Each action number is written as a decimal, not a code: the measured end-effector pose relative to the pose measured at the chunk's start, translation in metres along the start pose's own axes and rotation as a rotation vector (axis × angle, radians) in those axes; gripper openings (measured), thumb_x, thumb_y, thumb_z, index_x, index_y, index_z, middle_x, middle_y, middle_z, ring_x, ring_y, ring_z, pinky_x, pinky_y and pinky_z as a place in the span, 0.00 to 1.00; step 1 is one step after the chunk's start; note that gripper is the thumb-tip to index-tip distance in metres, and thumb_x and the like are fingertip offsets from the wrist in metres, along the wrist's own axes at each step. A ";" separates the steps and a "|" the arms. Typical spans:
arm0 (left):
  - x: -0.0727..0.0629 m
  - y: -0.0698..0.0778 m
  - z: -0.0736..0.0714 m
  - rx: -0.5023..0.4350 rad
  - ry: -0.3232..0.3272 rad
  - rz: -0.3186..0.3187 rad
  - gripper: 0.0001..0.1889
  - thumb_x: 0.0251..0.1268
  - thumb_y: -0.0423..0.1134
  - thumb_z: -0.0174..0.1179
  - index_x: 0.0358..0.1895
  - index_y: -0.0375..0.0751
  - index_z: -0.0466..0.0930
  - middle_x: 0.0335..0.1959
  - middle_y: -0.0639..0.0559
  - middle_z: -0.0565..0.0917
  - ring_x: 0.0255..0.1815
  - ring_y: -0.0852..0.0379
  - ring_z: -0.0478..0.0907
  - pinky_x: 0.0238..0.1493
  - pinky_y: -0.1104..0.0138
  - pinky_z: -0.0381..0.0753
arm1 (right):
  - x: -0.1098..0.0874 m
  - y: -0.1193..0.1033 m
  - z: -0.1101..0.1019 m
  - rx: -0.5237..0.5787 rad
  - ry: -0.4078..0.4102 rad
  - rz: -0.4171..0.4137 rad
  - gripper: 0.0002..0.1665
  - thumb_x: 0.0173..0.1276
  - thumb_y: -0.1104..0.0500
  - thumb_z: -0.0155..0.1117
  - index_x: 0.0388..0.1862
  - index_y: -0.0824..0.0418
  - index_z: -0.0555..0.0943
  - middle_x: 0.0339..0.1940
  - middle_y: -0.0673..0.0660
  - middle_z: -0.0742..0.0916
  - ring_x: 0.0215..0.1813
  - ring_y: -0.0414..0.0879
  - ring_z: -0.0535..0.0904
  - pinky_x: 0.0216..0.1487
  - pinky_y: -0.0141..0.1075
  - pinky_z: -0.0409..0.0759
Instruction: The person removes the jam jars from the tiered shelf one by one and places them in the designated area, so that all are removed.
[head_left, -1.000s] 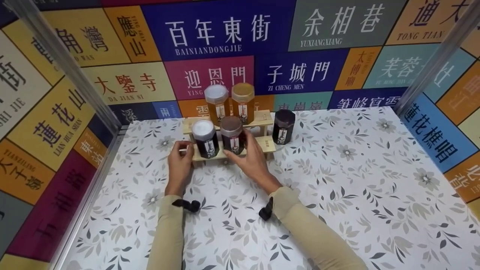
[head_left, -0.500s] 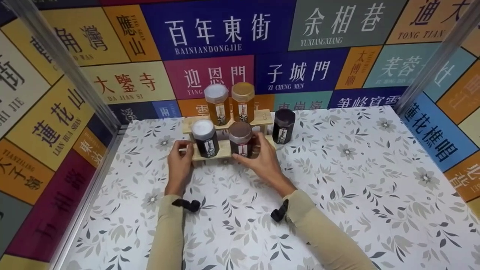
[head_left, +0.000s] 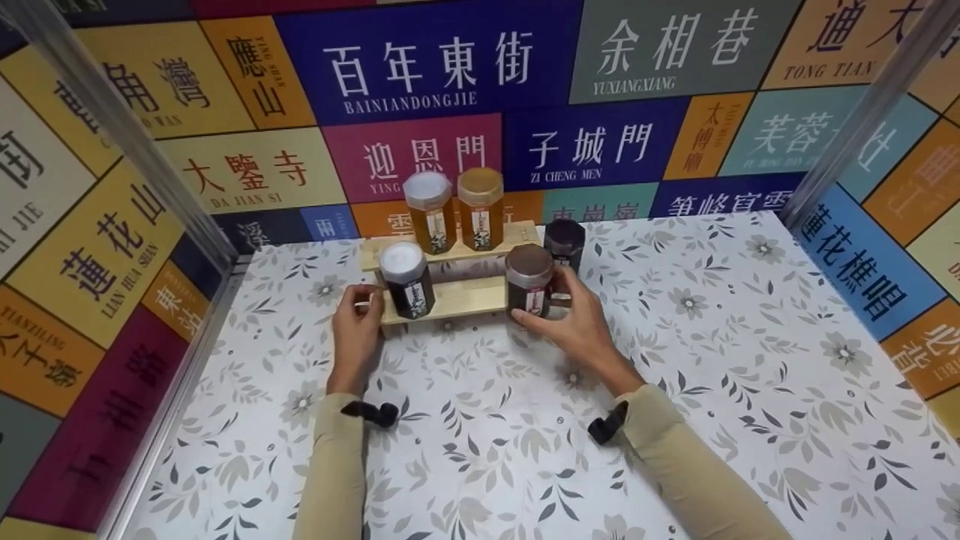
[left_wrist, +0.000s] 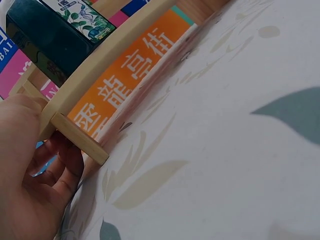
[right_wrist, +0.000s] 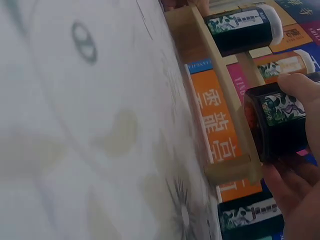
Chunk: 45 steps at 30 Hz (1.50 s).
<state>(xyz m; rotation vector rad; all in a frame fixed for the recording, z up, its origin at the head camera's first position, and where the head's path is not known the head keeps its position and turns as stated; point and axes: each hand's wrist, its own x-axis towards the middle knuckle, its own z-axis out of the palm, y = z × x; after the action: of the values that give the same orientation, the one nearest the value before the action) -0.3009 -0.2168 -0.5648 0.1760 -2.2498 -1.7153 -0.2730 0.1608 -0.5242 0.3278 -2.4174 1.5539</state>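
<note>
Right hand pinches dark glossy faceted jar with brown round lid at right end of smooth pale two-step wooden rack, base contact unclear. Left hand grips rack's left end. Amber faceted jars: rack's upper step.

Wooden rack, jars apparently glossy

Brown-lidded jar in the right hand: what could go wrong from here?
The brown-lidded jar might tip or fall if the right hand let go here, since it is at the right end of the wooden stand. The jar or hand could also knock the purple-lidded jar close behind.
</note>
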 end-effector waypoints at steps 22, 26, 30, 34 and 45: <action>-0.001 -0.002 0.000 0.049 0.018 -0.004 0.12 0.83 0.48 0.61 0.57 0.46 0.82 0.51 0.47 0.85 0.43 0.51 0.83 0.34 0.64 0.83 | 0.010 0.066 -0.085 -0.099 0.085 0.228 0.57 0.60 0.37 0.85 0.78 0.57 0.66 0.67 0.63 0.82 0.68 0.57 0.80 0.69 0.54 0.81; -0.001 -0.002 0.000 0.025 0.014 -0.009 0.11 0.83 0.47 0.61 0.57 0.47 0.82 0.51 0.47 0.84 0.43 0.51 0.82 0.34 0.63 0.83 | 0.013 0.072 -0.092 -0.141 0.067 0.290 0.59 0.62 0.40 0.85 0.80 0.59 0.62 0.70 0.67 0.80 0.70 0.62 0.79 0.70 0.56 0.80; 0.000 -0.001 0.000 0.027 -0.001 -0.010 0.11 0.83 0.48 0.60 0.57 0.48 0.81 0.53 0.47 0.84 0.44 0.51 0.82 0.34 0.63 0.83 | 0.021 0.071 -0.097 -0.204 0.038 0.311 0.58 0.63 0.40 0.84 0.79 0.61 0.60 0.71 0.70 0.79 0.70 0.65 0.80 0.70 0.59 0.80; 0.000 0.000 0.000 0.030 0.005 -0.011 0.11 0.83 0.47 0.61 0.57 0.48 0.81 0.53 0.48 0.84 0.43 0.51 0.82 0.35 0.63 0.83 | 0.032 0.069 -0.098 -0.247 0.004 0.320 0.57 0.64 0.41 0.84 0.78 0.63 0.60 0.72 0.70 0.79 0.69 0.66 0.81 0.69 0.59 0.81; -0.002 -0.001 0.001 0.045 0.005 -0.012 0.11 0.83 0.51 0.60 0.56 0.52 0.82 0.53 0.50 0.83 0.43 0.51 0.82 0.36 0.63 0.82 | 0.056 0.078 -0.089 -0.246 0.024 0.302 0.52 0.66 0.49 0.83 0.75 0.65 0.60 0.71 0.72 0.79 0.72 0.65 0.79 0.72 0.57 0.78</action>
<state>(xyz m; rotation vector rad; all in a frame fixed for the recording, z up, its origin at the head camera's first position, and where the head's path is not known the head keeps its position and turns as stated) -0.2994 -0.2153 -0.5661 0.2035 -2.2892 -1.6691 -0.3426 0.2706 -0.5367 -0.1074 -2.6968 1.3323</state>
